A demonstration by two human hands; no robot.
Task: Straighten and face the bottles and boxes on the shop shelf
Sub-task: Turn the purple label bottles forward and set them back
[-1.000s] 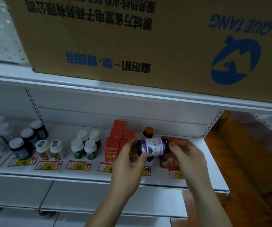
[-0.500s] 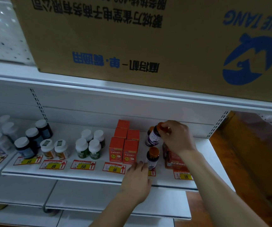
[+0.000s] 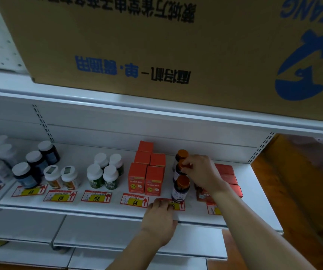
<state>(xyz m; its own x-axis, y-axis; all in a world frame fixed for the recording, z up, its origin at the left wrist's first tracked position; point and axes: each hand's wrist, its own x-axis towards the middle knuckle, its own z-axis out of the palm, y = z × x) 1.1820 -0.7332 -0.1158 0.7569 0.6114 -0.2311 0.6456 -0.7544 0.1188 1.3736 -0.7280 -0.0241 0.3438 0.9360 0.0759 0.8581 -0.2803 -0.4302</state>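
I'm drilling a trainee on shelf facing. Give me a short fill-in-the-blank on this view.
1. The right hand grips the middle bottle by its ___ cap.
2. The left hand rests on the shelf's ___ edge.
3. The boxes left of these bottles are ___.

Missing: orange; front; red

Three orange-capped bottles (image 3: pixel 180 189) line up front to back. Five orange boxes (image 3: pixel 137 180) sit left of them, and at least three red boxes (image 3: pixel 227 177) show to the right, partly hidden. Four green white-capped bottles (image 3: pixel 102 176), two small white-capped bottles (image 3: pixel 61 177), three dark white-capped bottles (image 3: pixel 25 175). Six price tags (image 3: pixel 96 196) along the front, one cardboard carton (image 3: pixel 137 45) above.
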